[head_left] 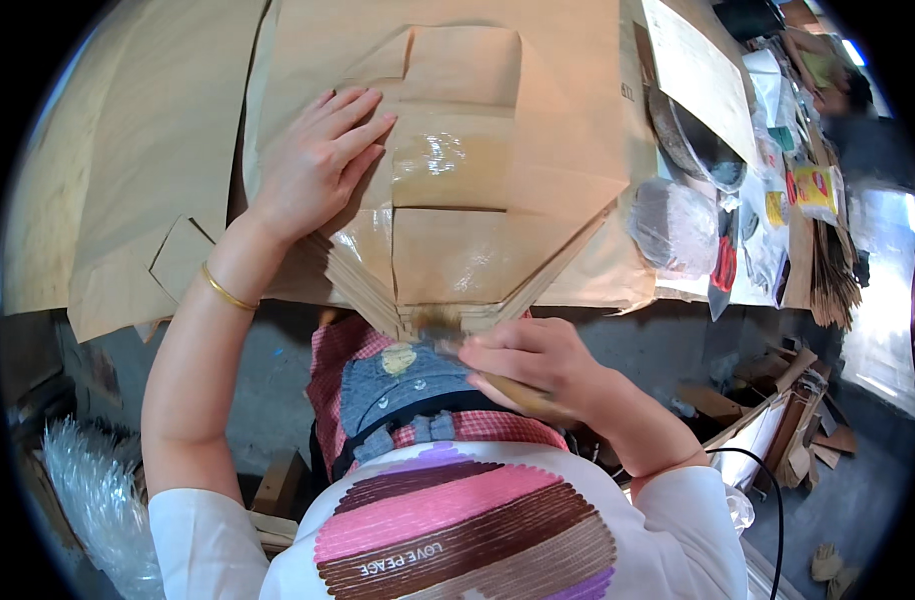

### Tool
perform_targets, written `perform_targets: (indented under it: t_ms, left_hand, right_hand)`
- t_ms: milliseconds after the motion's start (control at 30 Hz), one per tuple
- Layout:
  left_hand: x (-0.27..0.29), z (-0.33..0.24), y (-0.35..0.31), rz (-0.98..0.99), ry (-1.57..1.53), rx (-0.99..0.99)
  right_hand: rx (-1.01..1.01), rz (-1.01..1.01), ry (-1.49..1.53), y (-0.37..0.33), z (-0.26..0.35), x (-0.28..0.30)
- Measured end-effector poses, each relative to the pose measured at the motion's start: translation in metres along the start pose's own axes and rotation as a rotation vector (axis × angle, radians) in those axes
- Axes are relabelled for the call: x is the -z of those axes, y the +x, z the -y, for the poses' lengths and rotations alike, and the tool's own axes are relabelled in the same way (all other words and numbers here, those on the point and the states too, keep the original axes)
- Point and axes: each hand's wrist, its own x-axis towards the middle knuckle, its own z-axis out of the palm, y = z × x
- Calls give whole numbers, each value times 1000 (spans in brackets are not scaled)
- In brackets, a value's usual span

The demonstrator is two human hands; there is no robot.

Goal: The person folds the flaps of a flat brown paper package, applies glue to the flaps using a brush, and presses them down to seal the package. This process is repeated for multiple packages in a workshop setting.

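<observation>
Paper stack (453,185) is glistening centrally; right hand (533,355) is pinching brush (528,396) at near edge, seemingly unfinished; left hand (323,155) is lying spread.

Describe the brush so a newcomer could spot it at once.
Begin at the central stack of folded brown paper and follow it to its near edge. There the right hand grips the brush, its bristles blurred. Its slanting tan handle sets it apart from the flat paper.
</observation>
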Motion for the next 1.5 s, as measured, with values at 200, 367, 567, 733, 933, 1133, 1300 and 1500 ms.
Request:
perform_targets:
  t_ms: [200, 367, 567, 733, 933, 1133, 1300, 1500]
  left_hand:
    - [3, -1, -2, 2, 12, 13]
    - [1, -3, 0, 5, -18, 1]
    - [8, -9, 10, -3, 12, -3]
    - [15, -11, 8, 104, 10, 46]
    - [13, -12, 12, 138, -16, 49]
    - [16, -11, 10, 104, -57, 73]
    - [13, -12, 5, -65, -244, 219]
    - [14, -11, 6, -23, -188, 169]
  right_hand:
    - [132, 32, -18, 60, 11, 26]
    - [17, 201, -70, 33, -4, 0]
    - [20, -41, 166, 39, 2, 73]
    - [-530, -533, 172, 72, -30, 135]
    - [-739, -429, 148, 111, -104, 124]
    - [-671, -369, 206, 147, -109, 132]
    - [-507, -577, 379, 147, -87, 97]
    - [-550, -303, 232, 199, -105, 38]
